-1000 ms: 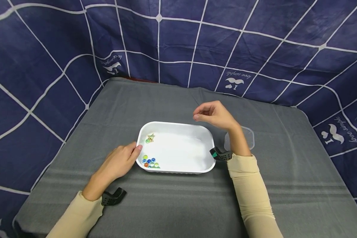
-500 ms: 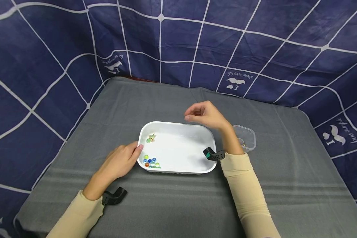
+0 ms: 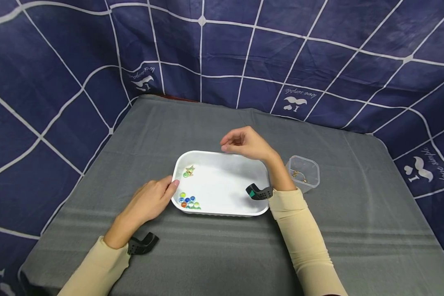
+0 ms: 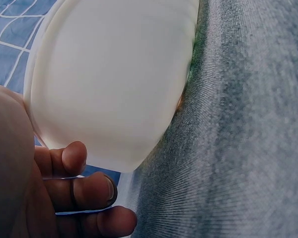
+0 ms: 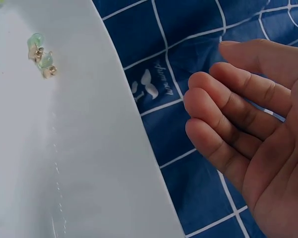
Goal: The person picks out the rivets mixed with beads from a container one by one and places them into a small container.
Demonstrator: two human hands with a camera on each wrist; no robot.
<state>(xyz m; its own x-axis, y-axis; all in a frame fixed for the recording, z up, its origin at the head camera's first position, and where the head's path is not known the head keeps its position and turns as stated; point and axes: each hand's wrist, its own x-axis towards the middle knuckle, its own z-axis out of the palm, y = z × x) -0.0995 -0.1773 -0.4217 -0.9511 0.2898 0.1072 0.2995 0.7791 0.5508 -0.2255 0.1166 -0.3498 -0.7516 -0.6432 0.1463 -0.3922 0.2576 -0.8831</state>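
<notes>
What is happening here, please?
A person's left hand grips the left end of a white tray. The right hand, visibly empty, hovers by the tray's far edge. Glass marbles lie in the near left corner, and green and gold pieces toward the far left. A clear container with gold-coloured items stands to the right.

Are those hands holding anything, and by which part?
The left hand holds the white tray by the rim at its left end. The right hand holds nothing.
</notes>
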